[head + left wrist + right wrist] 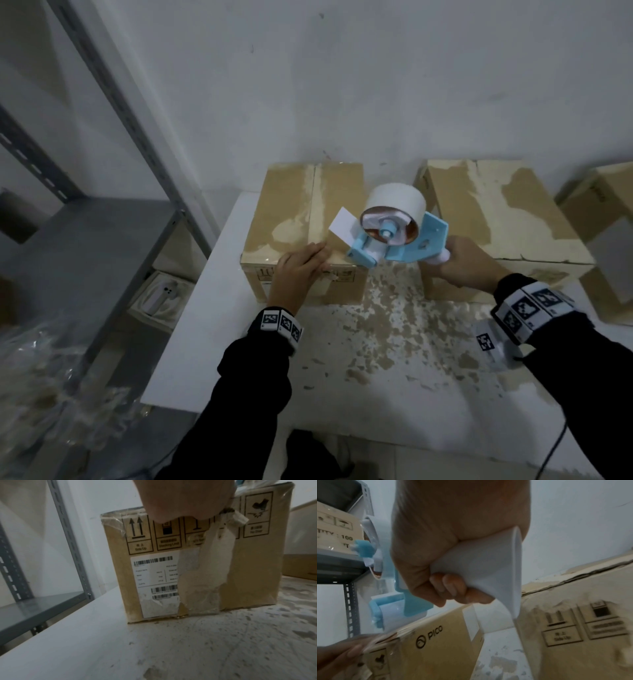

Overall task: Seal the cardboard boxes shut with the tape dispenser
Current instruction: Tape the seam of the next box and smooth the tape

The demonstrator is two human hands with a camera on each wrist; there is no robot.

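While my right hand (460,260) has its fingers (453,586) clamped round the white handle of the pale-blue plastic tape dispenser with its fat white roll (394,226), the tool hangs in the air just above the near right corner of the left brown cardboard box (305,219), not yet on it. A loose white flap of tape (342,226) sticks up from the dispenser's front, free of the cardboard. My left hand (299,270) lies flat on the box's near top edge, fingers straight and together, pressing down.

The flap worries me most: I judge it could fold back onto the roller or catch my left fingertips, which are near it, before it reaches the seam. The box top already carries torn, pale patches, so fresh tape may grip poorly there and lift. If I start off the centre seam, the strip will run crooked. The second brown box (496,219) stands to the right on the scuffed white worktop (394,342), close enough for my right elbow to nudge.
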